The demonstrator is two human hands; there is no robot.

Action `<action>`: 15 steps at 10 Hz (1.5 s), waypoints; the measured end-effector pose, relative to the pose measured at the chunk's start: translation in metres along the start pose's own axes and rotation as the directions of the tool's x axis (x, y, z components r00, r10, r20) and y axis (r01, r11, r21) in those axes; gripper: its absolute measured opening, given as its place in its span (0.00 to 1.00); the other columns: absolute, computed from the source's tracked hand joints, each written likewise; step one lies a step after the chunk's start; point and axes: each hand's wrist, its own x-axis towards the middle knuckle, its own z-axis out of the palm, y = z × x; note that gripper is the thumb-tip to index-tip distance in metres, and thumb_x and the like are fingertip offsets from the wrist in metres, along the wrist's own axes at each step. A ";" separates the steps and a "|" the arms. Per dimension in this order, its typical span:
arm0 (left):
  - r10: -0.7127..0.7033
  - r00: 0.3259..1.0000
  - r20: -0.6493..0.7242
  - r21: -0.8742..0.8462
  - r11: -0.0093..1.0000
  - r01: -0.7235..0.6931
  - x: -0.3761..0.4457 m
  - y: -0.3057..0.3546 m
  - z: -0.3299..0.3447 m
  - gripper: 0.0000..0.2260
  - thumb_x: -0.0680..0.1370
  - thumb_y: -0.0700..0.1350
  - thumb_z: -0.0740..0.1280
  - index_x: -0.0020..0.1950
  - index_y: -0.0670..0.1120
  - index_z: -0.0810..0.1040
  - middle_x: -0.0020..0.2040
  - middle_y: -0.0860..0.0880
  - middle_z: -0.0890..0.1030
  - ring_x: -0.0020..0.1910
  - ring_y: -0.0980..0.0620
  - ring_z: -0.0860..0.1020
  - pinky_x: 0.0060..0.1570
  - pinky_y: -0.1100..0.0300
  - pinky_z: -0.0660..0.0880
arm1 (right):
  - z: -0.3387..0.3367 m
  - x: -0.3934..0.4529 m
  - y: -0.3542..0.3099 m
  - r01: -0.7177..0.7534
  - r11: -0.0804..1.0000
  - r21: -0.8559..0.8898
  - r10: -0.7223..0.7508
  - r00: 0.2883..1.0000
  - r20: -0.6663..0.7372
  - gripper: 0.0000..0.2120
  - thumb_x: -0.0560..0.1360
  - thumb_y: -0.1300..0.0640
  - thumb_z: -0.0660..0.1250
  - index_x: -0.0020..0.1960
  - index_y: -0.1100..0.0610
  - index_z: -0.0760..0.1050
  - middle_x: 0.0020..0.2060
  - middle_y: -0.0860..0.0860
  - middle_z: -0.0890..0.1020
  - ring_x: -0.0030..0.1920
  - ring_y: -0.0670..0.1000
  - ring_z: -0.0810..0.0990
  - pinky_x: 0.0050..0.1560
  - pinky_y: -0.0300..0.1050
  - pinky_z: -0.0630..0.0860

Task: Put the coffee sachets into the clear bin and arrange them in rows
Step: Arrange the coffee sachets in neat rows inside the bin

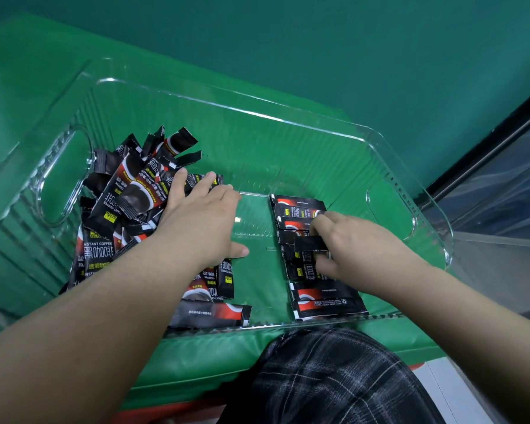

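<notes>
Left grip [201,218] flat, right grip [346,244] pinching.

A bright green cloth [288,142] covers the table. Behind the cloth rises a plain teal wall [318,41]. To the cloth's right a dark-framed glass panel [502,185] slants past, above pale floor [459,390].

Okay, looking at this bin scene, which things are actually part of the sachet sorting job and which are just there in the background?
Part of the job:
- clear bin
- loose pile of sachets, left hand resting on it
- row of sachets laid flat
- sachet pinched in right hand

Just there:
- green cloth under the bin
- plaid garment
- dark rail at right
</notes>
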 end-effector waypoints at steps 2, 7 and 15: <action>0.003 1.000 0.001 0.006 1.000 -0.003 0.000 0.000 0.000 0.41 0.73 0.68 0.64 0.77 0.50 0.51 0.79 0.52 0.52 0.78 0.50 0.44 0.71 0.41 0.34 | 0.009 -0.010 -0.004 0.060 0.998 -0.008 -0.059 0.998 0.035 0.14 0.74 0.53 0.60 0.59 0.53 0.68 0.52 0.48 0.74 0.55 0.52 0.72 0.55 0.48 0.67; -0.002 1.000 -0.001 0.012 1.000 0.002 0.001 0.001 0.000 0.40 0.72 0.68 0.64 0.77 0.51 0.52 0.79 0.52 0.53 0.78 0.50 0.44 0.71 0.41 0.35 | 0.003 -0.009 -0.015 0.219 0.956 0.194 -0.223 0.975 -0.005 0.23 0.77 0.58 0.60 0.70 0.44 0.65 0.50 0.50 0.73 0.54 0.54 0.73 0.54 0.52 0.73; -0.006 1.000 -0.001 0.010 1.000 0.006 0.000 0.001 -0.001 0.41 0.72 0.68 0.64 0.77 0.51 0.52 0.78 0.52 0.53 0.78 0.50 0.44 0.71 0.41 0.35 | 0.010 -0.001 -0.010 0.178 0.953 0.246 -0.186 0.983 0.008 0.27 0.78 0.63 0.56 0.72 0.41 0.61 0.48 0.49 0.67 0.50 0.52 0.71 0.51 0.51 0.73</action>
